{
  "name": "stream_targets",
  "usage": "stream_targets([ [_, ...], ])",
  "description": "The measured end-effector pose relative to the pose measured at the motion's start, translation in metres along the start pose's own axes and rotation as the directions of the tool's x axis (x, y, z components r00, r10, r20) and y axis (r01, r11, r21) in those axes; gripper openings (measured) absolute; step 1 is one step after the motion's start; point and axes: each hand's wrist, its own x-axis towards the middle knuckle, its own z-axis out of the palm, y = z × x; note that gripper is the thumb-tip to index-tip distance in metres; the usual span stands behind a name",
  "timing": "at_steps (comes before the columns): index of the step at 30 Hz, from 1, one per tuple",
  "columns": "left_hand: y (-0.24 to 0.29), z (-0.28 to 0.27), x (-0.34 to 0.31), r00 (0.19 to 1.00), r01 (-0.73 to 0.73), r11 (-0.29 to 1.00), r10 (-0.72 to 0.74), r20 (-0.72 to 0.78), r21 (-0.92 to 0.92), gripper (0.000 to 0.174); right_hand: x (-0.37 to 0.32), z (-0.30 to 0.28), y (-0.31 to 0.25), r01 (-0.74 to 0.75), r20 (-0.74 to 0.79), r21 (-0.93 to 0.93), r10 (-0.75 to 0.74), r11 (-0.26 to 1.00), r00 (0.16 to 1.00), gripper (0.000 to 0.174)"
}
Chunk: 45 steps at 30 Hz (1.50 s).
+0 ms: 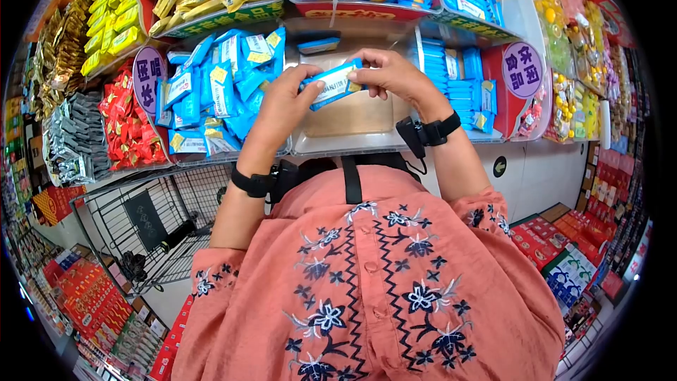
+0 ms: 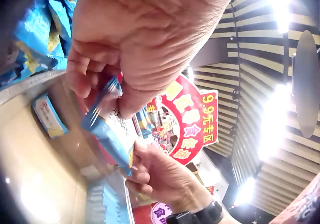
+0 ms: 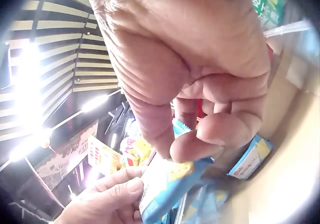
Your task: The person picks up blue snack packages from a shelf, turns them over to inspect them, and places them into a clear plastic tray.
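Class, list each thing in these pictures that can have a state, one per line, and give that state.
blue packet, held between both hands
left hand, pinches the packet's left end
right hand, pinches its right end
middle tray, holds one loose packet at its back
left bin, heaped full

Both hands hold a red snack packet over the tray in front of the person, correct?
No: the packet is blue, not red; the head view shows it. The left hand and right hand both hold it over the tray in front of the person.
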Motion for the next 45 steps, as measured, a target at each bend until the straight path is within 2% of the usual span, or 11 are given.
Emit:
stream_targets([
  [2, -0.002, 0.007, 0.007, 0.998, -0.062, 0.988, 0.065, -0.018, 0.141, 0.028, 0.006, -0.003, 0.005, 0.001, -0.005, 0.036, -0.001, 0.999, 1.0, 0.031],
  [5, -0.003, 0.015, 0.014, 0.947, -0.183, 0.887, 0.275, -0.165, 0.423, 0.032, 0.029, -0.012, 0.022, -0.014, -0.042, 0.057, 0.017, 0.998, 0.999, 0.031],
  [9, -0.01, 0.013, 0.016, 0.95, -0.158, 0.911, 0.245, -0.191, 0.381, 0.037, 0.058, -0.01, 0.041, 0.024, -0.22, 0.093, -0.003, 0.995, 0.976, 0.026],
  [11, -0.017, 0.013, 0.012, 0.976, -0.104, 0.932, 0.163, -0.145, 0.346, 0.037, 0.079, -0.007, 0.063, 0.03, -0.24, 0.151, 0.008, 0.988, 0.971, 0.025],
  [13, -0.02, 0.013, 0.007, 0.979, -0.109, 0.933, 0.16, -0.125, 0.342, 0.037, 0.098, -0.004, 0.081, 0.025, -0.236, 0.23, 0.031, 0.973, 0.971, 0.024],
  [20, -0.027, 0.016, -0.004, 0.986, -0.048, 0.968, 0.086, -0.145, 0.248, 0.036, 0.131, 0.006, 0.105, 0.026, -0.28, 0.168, 0.023, 0.985, 0.96, 0.027],
  [23, -0.024, 0.014, -0.005, 0.978, -0.091, 0.955, 0.138, -0.155, 0.281, 0.036, 0.137, 0.01, 0.109, 0.008, -0.307, 0.187, 0.051, 0.982, 0.95, 0.03],
  [31, -0.02, 0.011, -0.004, 0.981, -0.049, 0.962, 0.097, -0.167, 0.269, 0.035, 0.161, 0.019, 0.127, 0.118, -0.441, 0.221, -0.009, 0.968, 0.898, 0.031],
  [34, -0.019, 0.01, -0.004, 0.981, -0.05, 0.96, 0.098, -0.166, 0.275, 0.034, 0.165, 0.016, 0.125, 0.074, -0.411, 0.169, 0.002, 0.983, 0.912, 0.037],
  [40, -0.017, 0.009, -0.004, 0.98, -0.061, 0.961, 0.108, -0.166, 0.268, 0.033, 0.17, 0.024, 0.135, 0.113, -0.492, 0.215, 0.007, 0.97, 0.871, 0.033],
  [45, -0.015, 0.004, -0.009, 0.967, -0.095, 0.954, 0.156, -0.201, 0.283, 0.03, 0.172, 0.019, 0.135, 0.065, -0.512, 0.078, -0.016, 0.995, 0.859, 0.037],
])
